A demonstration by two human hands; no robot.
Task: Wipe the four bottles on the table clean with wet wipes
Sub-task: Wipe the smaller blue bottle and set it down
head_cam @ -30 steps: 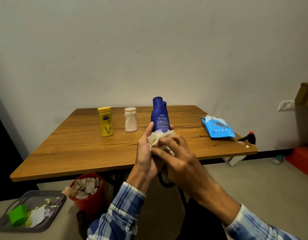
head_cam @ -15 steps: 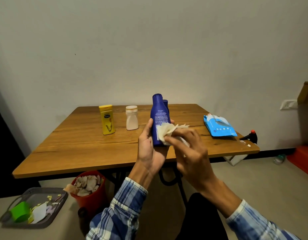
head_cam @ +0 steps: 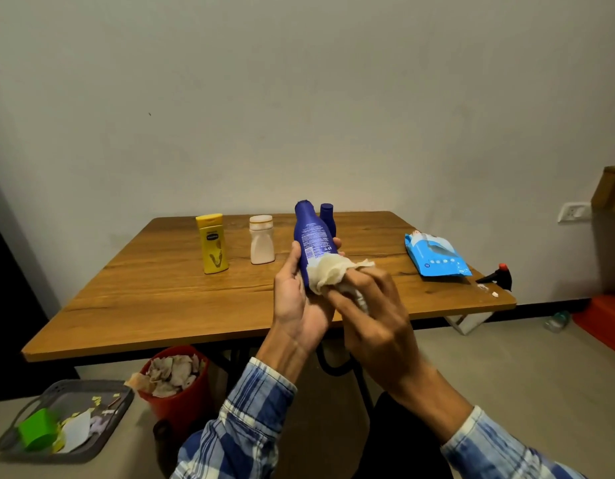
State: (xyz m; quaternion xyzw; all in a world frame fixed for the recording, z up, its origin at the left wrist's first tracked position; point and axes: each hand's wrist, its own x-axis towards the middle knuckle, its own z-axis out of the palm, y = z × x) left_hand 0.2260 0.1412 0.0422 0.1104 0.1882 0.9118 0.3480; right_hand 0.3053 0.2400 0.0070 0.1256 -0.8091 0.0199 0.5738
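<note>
**A:** We're facing a plain pale wall (head_cam: 299,98) with a square wooden table (head_cam: 160,299) in front of it. What do we see in the hands?

**B:** The left hand (head_cam: 295,305) is curled round the lower half of a tall dark-blue lotion bottle (head_cam: 313,236). The thumb is on one side and the fingertips show on the other. The bottle is raised above the table's near edge, cap up and leaning a little.

**A:** And the right hand (head_cam: 371,319)?

**B:** Its fingers are bunched on a crumpled off-white wet wipe (head_cam: 328,276), pressing it against the bottle's front just under the printed label.

**A:** Where are the other bottles?

**B:** We see them standing on the table. A yellow bottle (head_cam: 213,248) is on the left and a white bottle (head_cam: 261,244) is near it on its right. A smaller dark-blue bottle (head_cam: 327,216) is mostly hidden behind the held one, so we see only its cap and shoulder.

**A:** What's on the right?

**B:** A blue wet-wipe pack (head_cam: 437,259) lies flat near the right edge. Past that corner is a black spray nozzle (head_cam: 496,278) with a red tip, and we cannot tell what it rests on.

**A:** And lower down?

**B:** A red bin (head_cam: 181,406) heaped with used wipes stands by the near edge. Beside it is a grey tray (head_cam: 122,413) holding a green cup (head_cam: 36,433) and paper scraps. We also see blue-and-white plaid sleeves (head_cam: 240,430).
</note>
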